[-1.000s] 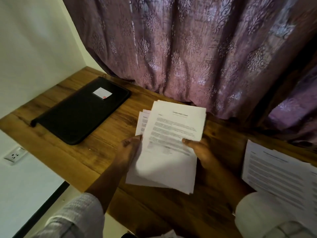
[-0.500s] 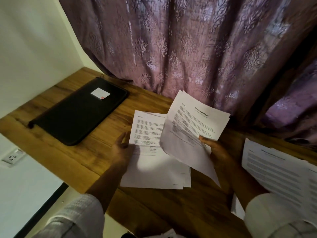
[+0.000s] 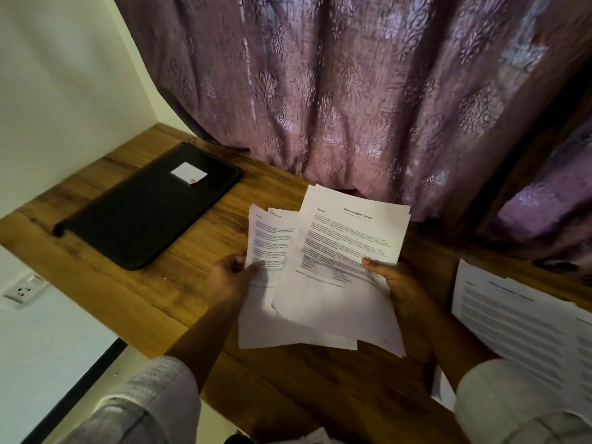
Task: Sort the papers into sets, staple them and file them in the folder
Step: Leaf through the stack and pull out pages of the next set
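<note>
Papers [image 3: 320,318] fanned over table [image 3: 179,283] so headings can be compared: lower sheets [image 3: 266,245] pinched by left hand [image 3: 229,280], top sheet [image 3: 346,238] by right hand [image 3: 395,285]. Folder [image 3: 144,206] laid shut beyond left hand, likely until stapling done.

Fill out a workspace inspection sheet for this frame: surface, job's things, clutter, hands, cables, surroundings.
Surface: wooden desk, grain showing between the items.
Job's things: black folder closed, lying flat at the left rear, white label on its cover; lower sheets and upper sheets held fanned over the desk; paper pile lying at the right. No stapler seen.
Clutter: nothing seen.
Hands: left hand grips the lower sheets at their left edge; right hand pinches the upper sheets, headed Sample Health Report.
Cables: nothing seen.
Surroundings: purple patterned curtain behind the desk; white wall at the left; wall socket below the desk edge.
</note>
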